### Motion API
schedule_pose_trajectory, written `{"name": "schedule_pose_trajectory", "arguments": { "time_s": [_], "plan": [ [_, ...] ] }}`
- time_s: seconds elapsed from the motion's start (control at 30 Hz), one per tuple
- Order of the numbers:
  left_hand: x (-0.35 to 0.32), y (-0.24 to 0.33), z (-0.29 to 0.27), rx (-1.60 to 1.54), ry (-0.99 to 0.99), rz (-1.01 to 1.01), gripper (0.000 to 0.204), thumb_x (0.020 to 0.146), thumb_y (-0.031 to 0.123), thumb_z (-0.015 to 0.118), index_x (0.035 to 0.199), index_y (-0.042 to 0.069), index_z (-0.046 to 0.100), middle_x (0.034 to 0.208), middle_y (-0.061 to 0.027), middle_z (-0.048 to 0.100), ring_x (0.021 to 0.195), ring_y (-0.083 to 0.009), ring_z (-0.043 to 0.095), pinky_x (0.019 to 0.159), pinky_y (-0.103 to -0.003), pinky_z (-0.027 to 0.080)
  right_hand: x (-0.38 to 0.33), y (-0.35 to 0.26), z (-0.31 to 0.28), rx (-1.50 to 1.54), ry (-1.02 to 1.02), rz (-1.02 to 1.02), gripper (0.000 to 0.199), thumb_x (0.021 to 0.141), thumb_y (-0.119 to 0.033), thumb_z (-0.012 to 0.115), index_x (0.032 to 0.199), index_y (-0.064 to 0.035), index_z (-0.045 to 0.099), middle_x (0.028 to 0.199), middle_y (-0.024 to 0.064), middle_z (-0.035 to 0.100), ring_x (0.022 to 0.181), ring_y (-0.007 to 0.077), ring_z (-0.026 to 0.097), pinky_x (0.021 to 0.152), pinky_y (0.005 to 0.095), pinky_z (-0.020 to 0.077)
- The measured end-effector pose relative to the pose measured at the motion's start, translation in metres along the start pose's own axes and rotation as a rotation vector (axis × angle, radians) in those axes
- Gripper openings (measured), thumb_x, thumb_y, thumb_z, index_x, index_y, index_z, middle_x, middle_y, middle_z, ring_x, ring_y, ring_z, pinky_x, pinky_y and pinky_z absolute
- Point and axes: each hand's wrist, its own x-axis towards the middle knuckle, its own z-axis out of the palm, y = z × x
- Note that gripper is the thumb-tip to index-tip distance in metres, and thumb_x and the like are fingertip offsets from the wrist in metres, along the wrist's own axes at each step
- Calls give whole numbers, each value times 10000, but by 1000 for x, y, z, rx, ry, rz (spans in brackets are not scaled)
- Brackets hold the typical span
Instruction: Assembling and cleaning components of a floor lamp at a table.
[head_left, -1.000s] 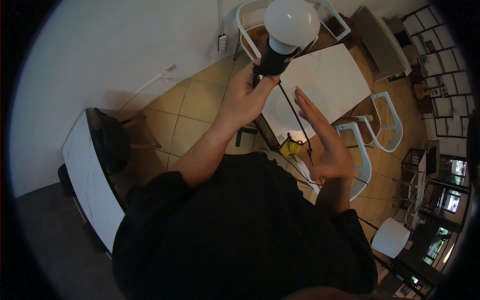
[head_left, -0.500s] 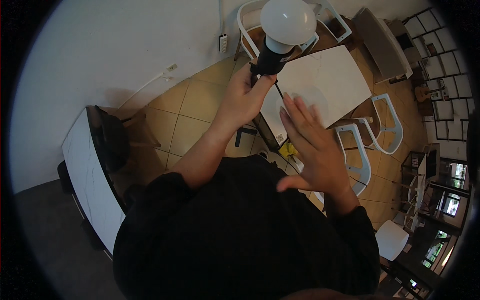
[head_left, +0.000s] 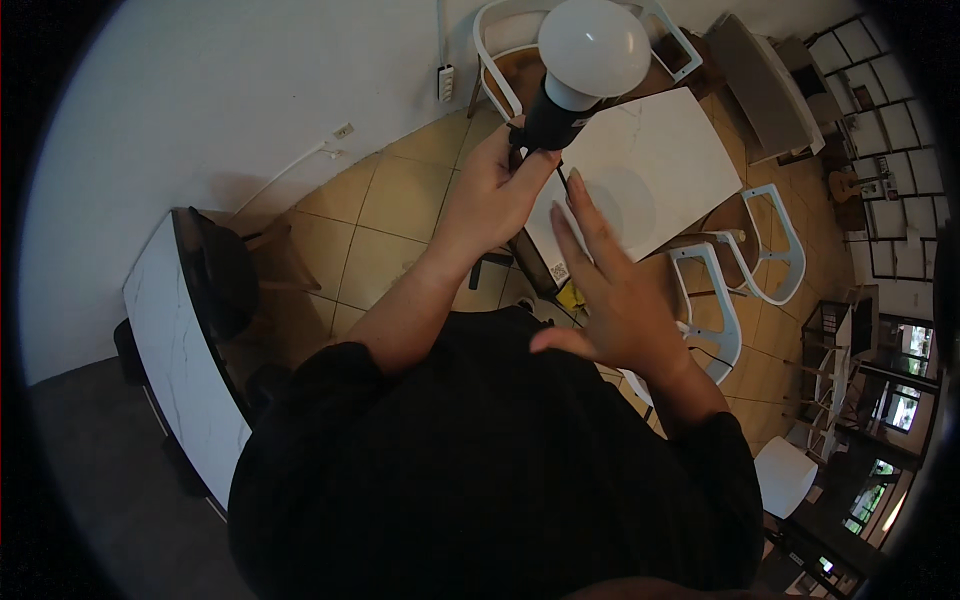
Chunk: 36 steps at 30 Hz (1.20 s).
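A round white light bulb (head_left: pixel 594 45) sits upright, slightly tilted to the right, in a black lamp socket (head_left: pixel 553 120). My left hand (head_left: pixel 490 195) is closed around the lower end of that socket, thumb on the near side. A thin dark cord or rod (head_left: pixel 563 182) comes down from the socket's base. Beside it, a little lower and to the right, my right hand (head_left: pixel 625 305) is held open with fingers stretched and thumb spread. Its fingertips are close to the thin dark piece; I cannot tell whether they touch it.
Beyond my hands stands a white table (head_left: pixel 680 150) with white-framed chairs (head_left: pixel 705 300) around it. Something yellow (head_left: pixel 571 295) is at its near corner. A marble-look table (head_left: pixel 185 350) is at left. A power strip (head_left: pixel 446 84) hangs on the wall.
My left hand has carried the bulb and socket slightly to the right. My right hand has shifted a little left, and its fingers have changed position while remaining stretched.
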Motion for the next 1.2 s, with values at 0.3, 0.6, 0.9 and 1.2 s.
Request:
{"name": "schedule_pose_trajectory", "arguments": {
  "time_s": [0.3, 0.6, 0.9, 1.2],
  "plan": [
    [1, -19, -22, 69, -202, 52, 279, 925, 232, 702, 1097, 29, 618, 720, 81, 458, 657, -28, 386, 583, -210, 332, -23, -2, -31, 67, 660, 90, 674, 874, -400, 709, 1372, 4, 505, 1269, 204, 595, 986, 227, 662, 806, 362, 529],
    [10, -14, -38, 63, 39, 68, 296, 853, 163, 786, 1059, 6, 642, 818, 46, 622, 734, -31, 492, 681, -195, 415, 0, -8, -6, 114, 441, 214, 460, 778, -33, 763, 1225, -93, 675, 1145, 85, 676, 929, 232, 655, 778, 313, 523],
    [2, -8, -32, 169, 140, 216, 254, 833, 123, 797, 977, 7, 624, 788, 23, 599, 742, -39, 525, 637, -208, 431, 42, 20, 12, -355, 585, 103, 474, 796, -63, 733, 1259, -127, 656, 1272, 2, 618, 1189, 251, 517, 1029, 401, 361],
    [15, -23, -29, 329, -9, 265, 117, 929, 111, 652, 961, 0, 667, 813, -80, 647, 727, -127, 595, 666, -266, 479, 46, 3, 25, -201, 613, 149, 881, 765, -26, 690, 1537, -63, 268, 1568, 150, 314, 1001, 235, 660, 687, 288, 563]
  ]
}}
